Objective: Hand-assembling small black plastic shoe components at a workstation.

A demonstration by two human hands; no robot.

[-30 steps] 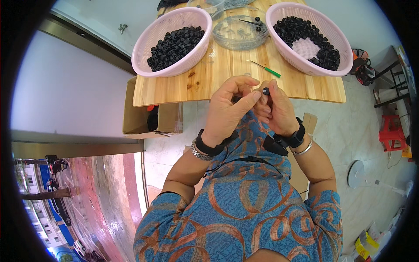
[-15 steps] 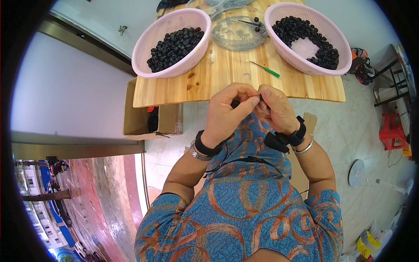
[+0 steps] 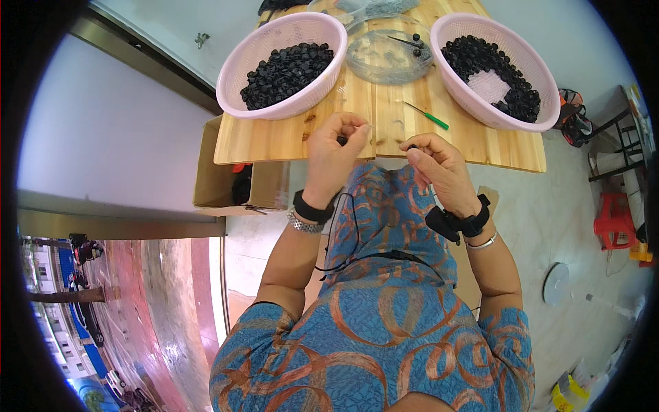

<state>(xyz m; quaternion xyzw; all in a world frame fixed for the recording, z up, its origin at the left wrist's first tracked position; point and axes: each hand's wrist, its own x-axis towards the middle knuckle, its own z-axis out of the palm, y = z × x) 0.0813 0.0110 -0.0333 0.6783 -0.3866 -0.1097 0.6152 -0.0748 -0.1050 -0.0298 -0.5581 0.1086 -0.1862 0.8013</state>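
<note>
Apparently at a step of fine fingertip work on single parts: gripping a small black piece [image 3: 412, 147] between thumb and curled fingers of the right hand [image 3: 445, 168], by the near edge of the table [image 3: 274, 141]. Holding the left hand [image 3: 331, 154] apart from it, to the left, with thumb and forefinger pinched narrow, a dark thing [image 3: 341, 141] lodged inside the curl, and perhaps something thin and pale at the tips, too small to identify.

Probably between two small actions. Seems to call next for a steady, light pinch, for turning the piece to a usable side, and for care against dropping anything past the edge.

As for looks: black, smooth and rounded, mostly hidden by the fingers, with no hole or seam to make out. Seemingly akin to the loose black parts [image 3: 292, 75] heaped in the left pink basket [image 3: 274, 34], and to those ringing a bare patch in the right pink basket [image 3: 489, 84]. Lying just beyond the right hand: a green-handled tool [image 3: 437, 122], touched by neither of the hands.
</note>
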